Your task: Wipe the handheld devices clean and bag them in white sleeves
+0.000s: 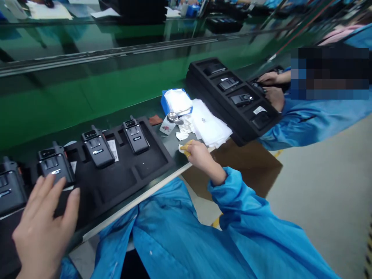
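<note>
My left hand (45,224) hovers with spread fingers at the lower left, close to a black two-way radio (55,164) lying in a black foam tray (114,188). It holds nothing. More radios, such as one in the middle (99,149) and one at the right (136,137), lie in the tray beside paper labels. My right hand (202,157), with yellow covering on its fingertips, pinches a small white wipe (180,148) over the bench edge. Just beyond it are crumpled white wipes (182,135) and a small bottle with a metal top (168,126).
A blue box of white wipes (165,102) and a stack of white sheets (210,126) stand right of the tray. Farther right, stacked black foam trays (216,100) hold devices, with a co-worker's hands (274,97) there. A cardboard box (247,168) sits below the bench edge.
</note>
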`<state>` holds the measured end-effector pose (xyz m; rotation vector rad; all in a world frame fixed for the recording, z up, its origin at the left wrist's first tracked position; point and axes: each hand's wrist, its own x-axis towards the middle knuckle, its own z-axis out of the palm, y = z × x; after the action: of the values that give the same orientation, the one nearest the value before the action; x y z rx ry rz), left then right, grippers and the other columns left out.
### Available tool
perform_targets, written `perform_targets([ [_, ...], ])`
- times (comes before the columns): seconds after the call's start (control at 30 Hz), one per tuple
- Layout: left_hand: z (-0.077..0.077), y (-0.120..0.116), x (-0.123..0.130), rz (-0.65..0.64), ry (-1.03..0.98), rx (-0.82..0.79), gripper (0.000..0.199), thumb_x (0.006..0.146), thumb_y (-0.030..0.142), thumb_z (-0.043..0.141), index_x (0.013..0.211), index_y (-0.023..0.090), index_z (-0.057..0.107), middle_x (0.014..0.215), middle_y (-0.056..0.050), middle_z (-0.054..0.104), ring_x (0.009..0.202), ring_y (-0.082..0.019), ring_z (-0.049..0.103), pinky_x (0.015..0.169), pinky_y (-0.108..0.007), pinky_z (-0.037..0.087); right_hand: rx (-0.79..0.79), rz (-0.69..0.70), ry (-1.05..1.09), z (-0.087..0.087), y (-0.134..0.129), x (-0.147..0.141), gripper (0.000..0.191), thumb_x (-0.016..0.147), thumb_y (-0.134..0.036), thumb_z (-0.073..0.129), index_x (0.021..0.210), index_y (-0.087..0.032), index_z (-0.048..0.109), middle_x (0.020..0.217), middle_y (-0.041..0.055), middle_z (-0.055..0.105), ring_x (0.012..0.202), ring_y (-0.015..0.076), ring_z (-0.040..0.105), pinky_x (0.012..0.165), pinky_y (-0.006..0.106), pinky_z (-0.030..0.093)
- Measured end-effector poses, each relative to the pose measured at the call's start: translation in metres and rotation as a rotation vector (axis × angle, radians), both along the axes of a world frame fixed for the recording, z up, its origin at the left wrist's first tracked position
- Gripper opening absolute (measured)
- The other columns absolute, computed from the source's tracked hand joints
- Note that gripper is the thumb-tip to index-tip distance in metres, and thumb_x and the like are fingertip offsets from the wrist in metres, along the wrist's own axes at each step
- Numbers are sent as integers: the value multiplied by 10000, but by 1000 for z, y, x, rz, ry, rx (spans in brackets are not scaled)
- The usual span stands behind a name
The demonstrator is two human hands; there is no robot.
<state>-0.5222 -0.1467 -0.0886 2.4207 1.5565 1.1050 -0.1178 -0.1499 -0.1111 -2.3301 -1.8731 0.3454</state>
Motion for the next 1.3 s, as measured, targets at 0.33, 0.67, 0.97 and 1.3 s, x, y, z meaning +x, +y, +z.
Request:
perform_targets([
  [0.33, 4, 12, 87, -259, 185, 6, 604, 869, 185, 629, 1428, 299, 431, 1411, -98, 551, 1290, -322, 524, 1117, -553, 392, 10, 27, -92, -14, 40, 28, 303, 819, -112, 466, 904, -134, 756, 969, 145, 676, 853, 217, 538, 753, 353, 363],
  [0.67, -13, 21, 125, -341, 260, -34, 329, 922, 218, 519, 1237, 156, 592, 1296, -157, 634, 1272, -322, 543, 1073, -583, 408, 428, 119, -129, 26, 76, 31, 324, 864, -206, 449, 1012, -175, 735, 947, 106, 613, 883, 230, 512, 752, 363, 387],
  [0.97, -25, 25, 140, -300, 363, -78, 385, 946, 244, 475, 1258, 34, 559, 1355, -208, 574, 1283, -307, 534, 1070, -514, 446, 408, 249, -153, 26, 93, 23, 241, 816, -201, 506, 823, -191, 747, 819, 98, 602, 801, 225, 506, 720, 395, 285],
  [1.3, -27, 27, 140, -330, 298, -92, 337, 936, 167, 464, 1227, 43, 583, 1312, -177, 618, 1261, -274, 558, 1063, -448, 474, 713, 737, -209, 19, 121, -80, 361, 936, -132, 398, 724, -213, 679, 863, 22, 616, 862, 165, 444, 877, 405, 220],
])
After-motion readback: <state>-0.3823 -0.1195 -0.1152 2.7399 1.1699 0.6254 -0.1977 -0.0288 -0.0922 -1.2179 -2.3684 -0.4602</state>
